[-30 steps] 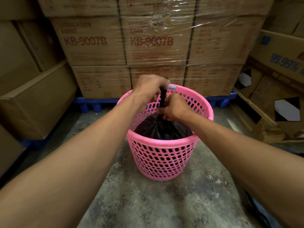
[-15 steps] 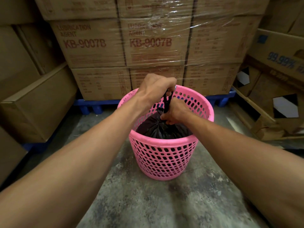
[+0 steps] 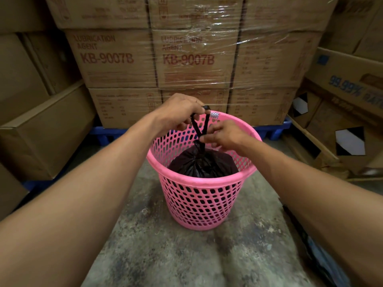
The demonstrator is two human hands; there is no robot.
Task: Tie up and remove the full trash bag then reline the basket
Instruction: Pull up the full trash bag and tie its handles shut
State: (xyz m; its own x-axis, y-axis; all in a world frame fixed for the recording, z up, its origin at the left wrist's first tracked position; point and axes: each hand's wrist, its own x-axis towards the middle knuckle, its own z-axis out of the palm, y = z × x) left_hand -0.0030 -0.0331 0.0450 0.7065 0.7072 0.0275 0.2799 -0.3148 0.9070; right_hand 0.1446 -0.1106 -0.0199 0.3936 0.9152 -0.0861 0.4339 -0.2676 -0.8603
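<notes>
A pink perforated plastic basket point(image 3: 199, 206) stands on the concrete floor in the middle of the view. Inside it sits a full black trash bag point(image 3: 204, 163), its top gathered into a twisted neck that splits into two strands rising above the rim. My left hand point(image 3: 179, 112) is closed on the upper end of the strands, above the basket's far rim. My right hand point(image 3: 224, 134) pinches the neck lower down, where the two strands meet, just over the bag.
Shrink-wrapped cardboard cartons point(image 3: 186, 59) on a blue pallet point(image 3: 107, 133) wall off the far side. More cartons stand at the left point(image 3: 43, 131) and right point(image 3: 348, 112). Bare concrete floor point(image 3: 186, 255) lies in front of the basket.
The bag's neck now shows as two separate strands between my hands. My right hand has loosened from a fist around the neck to a pinch at their junction.
</notes>
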